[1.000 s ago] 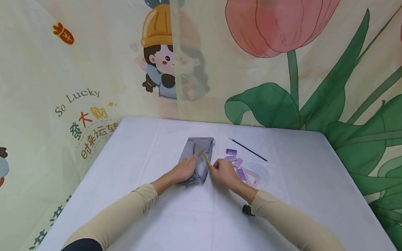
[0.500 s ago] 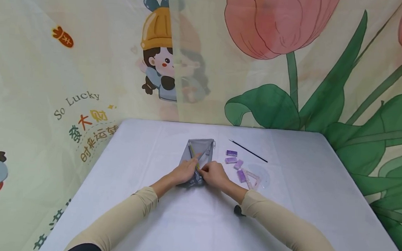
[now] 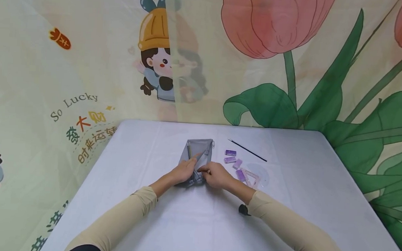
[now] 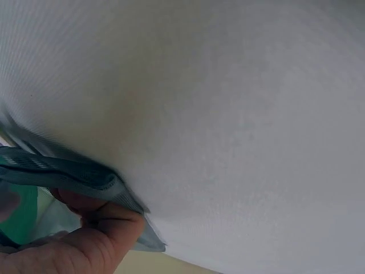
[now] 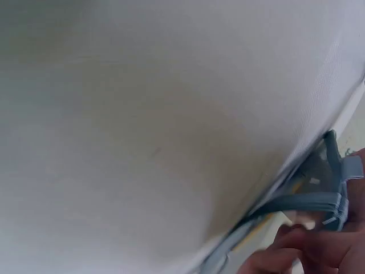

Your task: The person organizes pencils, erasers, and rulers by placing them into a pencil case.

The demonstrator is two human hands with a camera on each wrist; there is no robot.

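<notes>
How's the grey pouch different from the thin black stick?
The grey pouch is wide and see-through; the black stick is skinny and dark. The left hand holds the pouch, but no hand touches the stick. Both are on the white table.

The left hand (image 3: pixel 184 171) grips a grey, translucent fabric pouch (image 3: pixel 204 144) lying on the white-covered bench (image 3: pixel 145 145). The right hand (image 3: pixel 216 175) is at the pouch's right edge, fingers bent. A slim yellowish pencil (image 3: pixel 189 151) lies within the pouch. Right of the pouch: one thin black rod (image 3: pixel 247 150); four purple rectangular blocks (image 3: pixel 230 153); one pink-edged transparent triangle (image 3: pixel 257 180); one clear rounded plastic sheet (image 3: pixel 264 174).
</notes>
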